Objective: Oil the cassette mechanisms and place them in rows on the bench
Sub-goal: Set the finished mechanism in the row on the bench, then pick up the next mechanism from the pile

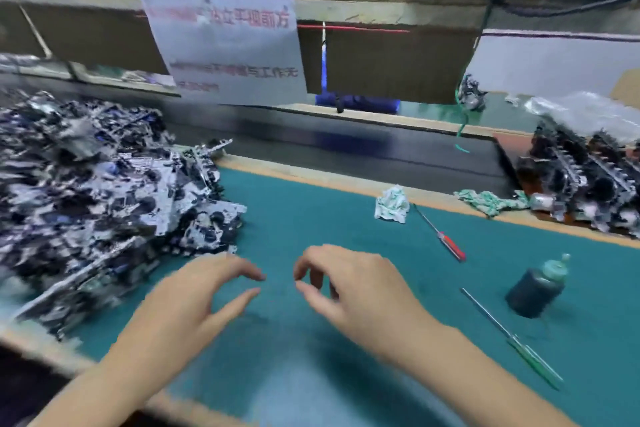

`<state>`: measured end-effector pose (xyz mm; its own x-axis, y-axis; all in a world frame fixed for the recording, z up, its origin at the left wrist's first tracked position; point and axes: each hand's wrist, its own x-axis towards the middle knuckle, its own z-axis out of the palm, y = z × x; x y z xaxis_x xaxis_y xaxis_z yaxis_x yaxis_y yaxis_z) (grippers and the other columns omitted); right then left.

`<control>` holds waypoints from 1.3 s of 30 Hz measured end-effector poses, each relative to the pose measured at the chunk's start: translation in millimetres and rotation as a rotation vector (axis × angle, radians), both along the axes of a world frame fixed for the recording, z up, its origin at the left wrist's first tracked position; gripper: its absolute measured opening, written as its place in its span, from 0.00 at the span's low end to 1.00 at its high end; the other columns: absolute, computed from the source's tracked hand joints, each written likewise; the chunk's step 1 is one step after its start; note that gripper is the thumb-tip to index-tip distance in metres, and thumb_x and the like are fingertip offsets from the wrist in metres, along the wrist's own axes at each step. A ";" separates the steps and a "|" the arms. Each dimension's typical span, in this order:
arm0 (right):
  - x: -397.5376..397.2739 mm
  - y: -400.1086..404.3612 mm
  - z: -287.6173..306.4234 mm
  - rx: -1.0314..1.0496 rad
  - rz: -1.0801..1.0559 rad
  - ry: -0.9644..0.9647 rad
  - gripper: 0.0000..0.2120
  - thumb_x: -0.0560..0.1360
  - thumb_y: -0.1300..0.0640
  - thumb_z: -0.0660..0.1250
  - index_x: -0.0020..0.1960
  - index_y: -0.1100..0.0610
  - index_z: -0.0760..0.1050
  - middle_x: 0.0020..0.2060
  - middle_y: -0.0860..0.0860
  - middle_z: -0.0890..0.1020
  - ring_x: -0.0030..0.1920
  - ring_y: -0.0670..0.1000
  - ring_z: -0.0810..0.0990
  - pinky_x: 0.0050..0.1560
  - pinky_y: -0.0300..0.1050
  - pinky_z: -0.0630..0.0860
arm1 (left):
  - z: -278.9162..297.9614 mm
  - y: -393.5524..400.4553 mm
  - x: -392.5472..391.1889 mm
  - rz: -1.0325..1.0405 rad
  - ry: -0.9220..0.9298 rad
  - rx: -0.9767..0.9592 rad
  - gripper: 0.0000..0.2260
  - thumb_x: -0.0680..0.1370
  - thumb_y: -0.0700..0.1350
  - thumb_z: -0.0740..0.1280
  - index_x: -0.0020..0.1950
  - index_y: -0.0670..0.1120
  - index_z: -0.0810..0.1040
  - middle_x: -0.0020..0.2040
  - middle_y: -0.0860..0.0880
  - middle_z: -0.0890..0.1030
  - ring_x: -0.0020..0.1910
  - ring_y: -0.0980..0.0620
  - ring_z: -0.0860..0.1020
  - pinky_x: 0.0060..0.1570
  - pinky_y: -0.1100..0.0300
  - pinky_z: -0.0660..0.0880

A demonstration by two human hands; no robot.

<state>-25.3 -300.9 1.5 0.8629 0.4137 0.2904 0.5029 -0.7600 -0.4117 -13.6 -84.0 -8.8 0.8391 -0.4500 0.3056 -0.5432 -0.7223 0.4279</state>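
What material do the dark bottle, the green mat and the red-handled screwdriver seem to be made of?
Dark bottle: probably plastic, dull dark body with a pale teal cap; blur leaves it open.
Green mat: looks like rubber or vinyl, flat matte teal sheet without weave.
Red-handled screwdriver: thin grey shaft, likely metal; handle glossy red, apparently translucent plastic.

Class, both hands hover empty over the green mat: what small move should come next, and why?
Probably the left hand should reach left and lift one mechanism from the heap. Both hands hold nothing, no mechanism lies on the bare mat, and the oil bottle stands by the right hand.
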 end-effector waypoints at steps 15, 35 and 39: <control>129.3 180.9 -12.1 0.515 -0.171 0.438 0.18 0.78 0.54 0.61 0.66 0.59 0.69 0.53 0.57 0.80 0.54 0.59 0.78 0.55 0.50 0.74 | 28.0 124.0 94.7 0.716 0.150 0.107 0.32 0.75 0.62 0.60 0.72 0.43 0.66 0.47 0.45 0.80 0.35 0.48 0.76 0.32 0.57 0.68; 28.0 -7.9 5.6 1.286 -0.311 0.735 0.18 0.77 0.57 0.64 0.65 0.58 0.67 0.49 0.54 0.83 0.48 0.54 0.84 0.51 0.44 0.80 | 55.2 -54.2 63.8 0.052 -0.127 -0.224 0.19 0.66 0.50 0.77 0.55 0.48 0.82 0.39 0.61 0.74 0.35 0.69 0.70 0.36 0.70 0.63; -9.5 -72.9 -25.3 1.521 -0.538 0.716 0.11 0.77 0.59 0.63 0.58 0.62 0.74 0.51 0.61 0.83 0.55 0.61 0.81 0.48 0.46 0.81 | 13.4 -115.3 44.5 -0.147 -0.249 -0.102 0.16 0.65 0.43 0.79 0.51 0.47 0.81 0.44 0.54 0.78 0.42 0.52 0.78 0.37 0.58 0.74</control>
<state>-34.8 -373.8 -23.7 0.9187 -0.1854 -0.3487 -0.2305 0.4653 -0.8546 30.8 -199.3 4.6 0.6612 -0.5175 0.5432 -0.7358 -0.5885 0.3350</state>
